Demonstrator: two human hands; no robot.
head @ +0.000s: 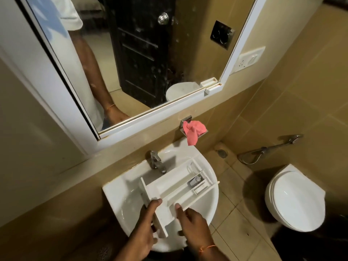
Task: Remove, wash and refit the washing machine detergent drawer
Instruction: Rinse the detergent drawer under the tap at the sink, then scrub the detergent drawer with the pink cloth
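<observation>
We see both grips closed on the detergent drawer (177, 189): left hand (146, 229), right hand (194, 226), over the sink (120, 196).

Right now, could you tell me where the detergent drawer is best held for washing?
Grip the detergent drawer at its flat front panel, from the near side, as both hands do now: left hand and right hand. The compartments then face up, their far end below the tap.

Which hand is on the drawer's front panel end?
The left hand grips the detergent drawer's front panel; the right hand holds its side wall.
</observation>
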